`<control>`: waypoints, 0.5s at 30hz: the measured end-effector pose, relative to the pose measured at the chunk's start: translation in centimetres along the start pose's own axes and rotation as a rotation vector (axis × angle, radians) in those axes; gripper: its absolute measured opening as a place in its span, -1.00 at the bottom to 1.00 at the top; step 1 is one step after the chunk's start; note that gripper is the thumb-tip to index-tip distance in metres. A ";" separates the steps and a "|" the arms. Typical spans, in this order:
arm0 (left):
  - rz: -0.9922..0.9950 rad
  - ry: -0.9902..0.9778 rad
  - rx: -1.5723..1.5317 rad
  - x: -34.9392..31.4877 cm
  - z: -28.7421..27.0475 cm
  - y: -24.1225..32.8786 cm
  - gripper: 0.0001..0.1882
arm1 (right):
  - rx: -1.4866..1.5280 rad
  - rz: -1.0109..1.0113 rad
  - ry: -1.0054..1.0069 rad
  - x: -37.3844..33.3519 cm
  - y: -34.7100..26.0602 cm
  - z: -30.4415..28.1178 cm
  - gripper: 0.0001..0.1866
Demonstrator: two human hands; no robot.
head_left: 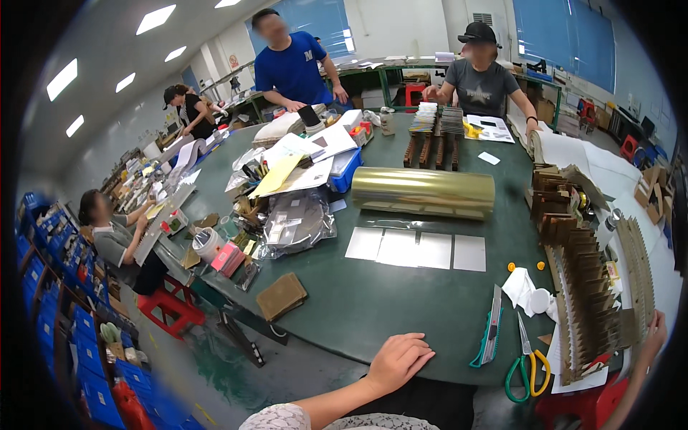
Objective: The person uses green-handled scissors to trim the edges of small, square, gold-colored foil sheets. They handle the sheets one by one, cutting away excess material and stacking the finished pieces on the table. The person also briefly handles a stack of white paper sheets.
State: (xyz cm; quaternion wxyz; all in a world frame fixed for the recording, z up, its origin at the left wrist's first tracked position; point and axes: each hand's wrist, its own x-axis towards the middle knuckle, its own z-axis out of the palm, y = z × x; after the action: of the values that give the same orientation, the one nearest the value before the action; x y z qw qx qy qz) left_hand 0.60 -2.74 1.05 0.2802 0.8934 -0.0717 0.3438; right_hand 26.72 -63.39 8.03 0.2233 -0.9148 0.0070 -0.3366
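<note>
My left hand [398,363] lies on the near edge of the green table, palm down, fingers loosely bent, holding nothing. At the far right, my right hand [653,335] is closed at the near end of a long toothed strip [638,261]. A brownish flat piece [625,326] is close to its fingers; what they grip is partly hidden. Left of that hand stands a slotted rack [591,301] packed with dark upright plates. Between my hands lie a green utility knife [490,331] and scissors [528,362] with green and yellow handles.
A gold film roll [423,193] lies behind several white cards [401,247]. A brown block [282,296] sits near the left edge. White cloth [527,292] is by the rack. Papers, bags and a blue bin [347,170] fill the middle left. Two co-workers [481,79] [294,61] are across the table.
</note>
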 end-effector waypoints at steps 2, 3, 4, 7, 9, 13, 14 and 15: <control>0.009 0.008 -0.031 0.0 -0.4 0.1 -0.84 | 0.041 0.064 -0.101 0.8 -4.6 -0.4 -0.77; 0.020 0.017 -0.051 -0.3 -0.3 -0.1 -0.82 | 0.011 -0.008 -0.061 0.7 -6.6 -0.7 -0.78; 0.032 0.025 -0.063 -0.8 -0.2 -0.3 -0.79 | -0.012 -0.080 -0.022 0.5 -8.5 -0.6 -0.79; 0.110 -0.033 -0.199 -3.0 -0.4 0.8 -0.68 | -0.058 -0.478 0.101 -1.5 -17.8 -1.5 -0.79; 0.185 -0.164 -0.314 -5.5 -0.6 1.6 -0.57 | -0.091 -0.705 0.149 -3.7 -24.7 -3.2 -0.76; 0.040 -0.668 -0.069 -11.9 -0.5 -1.8 -0.38 | -0.096 -0.850 0.331 -6.6 -31.7 -5.9 -0.67; -0.054 -0.732 0.030 -13.4 0.1 -3.6 -0.32 | -0.079 -0.860 0.404 -7.0 -32.3 -6.4 -0.65; -0.366 -0.794 0.042 -15.5 0.7 -5.0 -0.22 | -0.116 -0.830 0.508 -7.6 -32.7 -7.2 -0.64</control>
State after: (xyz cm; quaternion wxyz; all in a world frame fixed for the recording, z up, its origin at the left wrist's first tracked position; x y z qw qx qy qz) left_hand -9.11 0.02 -11.80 0.2691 0.9597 -0.0076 -0.0802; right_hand 11.89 -35.60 21.81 0.0104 -0.7403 -0.2854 -0.6087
